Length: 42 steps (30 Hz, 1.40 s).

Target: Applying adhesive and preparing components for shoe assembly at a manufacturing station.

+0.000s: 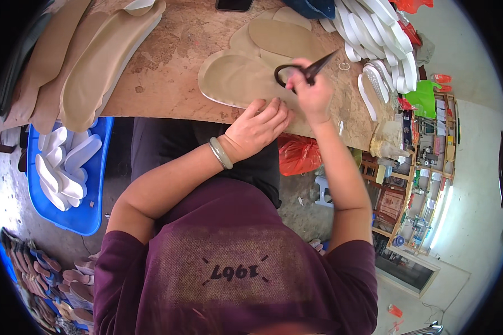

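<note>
A beige insole (229, 75) with a white lower edge lies along the near edge of the wooden table. My left hand (258, 127), a pale bangle on its wrist, has its bent fingers over the insole's near side; its thumb is hidden. Just to the right, my right hand (314, 96) is closed round the dark handles of a pair of scissors (322, 63). The blades point up and to the right, above the insole's right part. Beyond the insole lie several flat beige sole-shaped pieces (282, 38), overlapping each other.
White soles (369, 28) are piled at the table's far right. Long beige sheets and a moulded piece (109, 61) cover its left. A blue bin (98, 206) of white soles stands below left. A red plastic bag (299, 156) sits under the table; a phone (233, 5) lies at the back.
</note>
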Tool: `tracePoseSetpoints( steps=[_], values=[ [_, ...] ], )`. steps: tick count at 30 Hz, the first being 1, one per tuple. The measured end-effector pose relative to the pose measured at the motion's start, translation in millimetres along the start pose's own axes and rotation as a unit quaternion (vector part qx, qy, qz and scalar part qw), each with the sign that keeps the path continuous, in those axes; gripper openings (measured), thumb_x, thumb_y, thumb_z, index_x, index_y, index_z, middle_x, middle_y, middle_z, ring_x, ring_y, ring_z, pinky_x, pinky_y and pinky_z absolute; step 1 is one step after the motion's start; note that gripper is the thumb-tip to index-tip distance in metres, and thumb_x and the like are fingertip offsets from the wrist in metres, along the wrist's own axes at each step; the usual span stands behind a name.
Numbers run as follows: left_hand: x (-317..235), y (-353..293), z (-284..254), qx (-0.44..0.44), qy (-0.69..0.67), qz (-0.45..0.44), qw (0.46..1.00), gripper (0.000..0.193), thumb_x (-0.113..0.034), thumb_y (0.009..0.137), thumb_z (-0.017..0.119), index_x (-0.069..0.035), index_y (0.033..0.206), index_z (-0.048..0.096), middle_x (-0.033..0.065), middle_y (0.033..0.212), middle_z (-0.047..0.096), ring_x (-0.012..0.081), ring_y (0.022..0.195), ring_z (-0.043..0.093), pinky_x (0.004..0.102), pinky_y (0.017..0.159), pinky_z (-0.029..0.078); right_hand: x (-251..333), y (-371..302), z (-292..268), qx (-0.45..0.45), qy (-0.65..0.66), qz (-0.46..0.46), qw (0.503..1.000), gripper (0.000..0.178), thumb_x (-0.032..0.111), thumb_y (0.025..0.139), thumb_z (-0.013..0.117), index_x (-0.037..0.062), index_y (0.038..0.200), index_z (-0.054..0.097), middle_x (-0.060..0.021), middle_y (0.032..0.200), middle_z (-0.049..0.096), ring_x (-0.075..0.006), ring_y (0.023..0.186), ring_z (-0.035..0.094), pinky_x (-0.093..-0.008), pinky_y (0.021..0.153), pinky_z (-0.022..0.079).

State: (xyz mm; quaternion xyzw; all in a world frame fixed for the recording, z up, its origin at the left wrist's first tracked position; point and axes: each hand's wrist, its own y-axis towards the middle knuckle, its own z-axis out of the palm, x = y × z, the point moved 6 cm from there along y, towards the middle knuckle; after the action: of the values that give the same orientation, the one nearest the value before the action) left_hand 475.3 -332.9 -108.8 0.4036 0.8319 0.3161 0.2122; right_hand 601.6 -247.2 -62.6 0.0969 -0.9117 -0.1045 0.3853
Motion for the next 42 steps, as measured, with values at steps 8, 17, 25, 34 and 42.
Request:
tracePoseSetpoints(
  steps=[8,17,25,34,42],
  values=[
    [3.5,-2.0,0.2,-0.005,-0.003,-0.018,1.0,0.047,-0.019,0.082,0.056,-0.008,0.127,0.057,0.0072,0.121,0.058,0.0208,0.117,0.054,0.0368,0.095,0.042,-11.7,-5.0,-1.8,-0.046,0.277,0.086,0.956,0.02,0.008,0.091,0.065,0.0014,0.11,0.061,-0.0065,0.078,0.067,-0.0165,0.065,0.065,-0.0291,0.061,0.053],
    [0.5,1.7,-1.7,-0.007,0.009,0.007,1.0,0.045,-0.021,0.082,0.056,-0.008,0.125,0.058,0.0072,0.12,0.058,0.0211,0.117,0.054,0.0373,0.095,0.042,-25.8,10.6,11.0,-0.136,0.297,0.195,0.925,0.023,0.012,0.091,0.067,-0.0001,0.11,0.061,-0.0057,0.07,0.061,-0.0176,0.059,0.062,-0.0282,0.053,0.049],
    [-0.4,-3.6,1.4,-0.018,-0.028,0.01,0.999,0.042,-0.02,0.081,0.057,-0.008,0.121,0.062,0.0051,0.12,0.057,0.0211,0.117,0.053,0.0392,0.097,0.042,43.4,6.4,18.5,0.005,-0.021,-0.115,0.993,0.018,0.009,0.086,0.069,0.0066,0.104,0.065,-0.0045,0.075,0.066,-0.0182,0.062,0.066,-0.0296,0.056,0.052],
    [3.1,0.6,-1.1,-0.001,-0.006,-0.006,1.0,0.045,-0.019,0.083,0.055,-0.008,0.127,0.058,0.007,0.121,0.057,0.0222,0.12,0.052,0.0387,0.099,0.041,3.7,45.8,26.9,0.061,0.119,0.168,0.977,0.016,0.007,0.088,0.067,0.0008,0.102,0.064,-0.0058,0.073,0.065,-0.0178,0.061,0.065,-0.0305,0.054,0.052],
    [3.2,-5.1,-0.2,-0.005,-0.011,0.0,1.0,0.045,-0.019,0.082,0.055,-0.008,0.126,0.058,0.0061,0.121,0.057,0.0213,0.118,0.053,0.0381,0.098,0.042,29.6,13.4,8.0,0.038,0.102,0.062,0.992,0.022,0.003,0.088,0.062,0.0014,0.109,0.063,-0.008,0.08,0.066,-0.0195,0.068,0.065,-0.0319,0.062,0.054]
  ],
)
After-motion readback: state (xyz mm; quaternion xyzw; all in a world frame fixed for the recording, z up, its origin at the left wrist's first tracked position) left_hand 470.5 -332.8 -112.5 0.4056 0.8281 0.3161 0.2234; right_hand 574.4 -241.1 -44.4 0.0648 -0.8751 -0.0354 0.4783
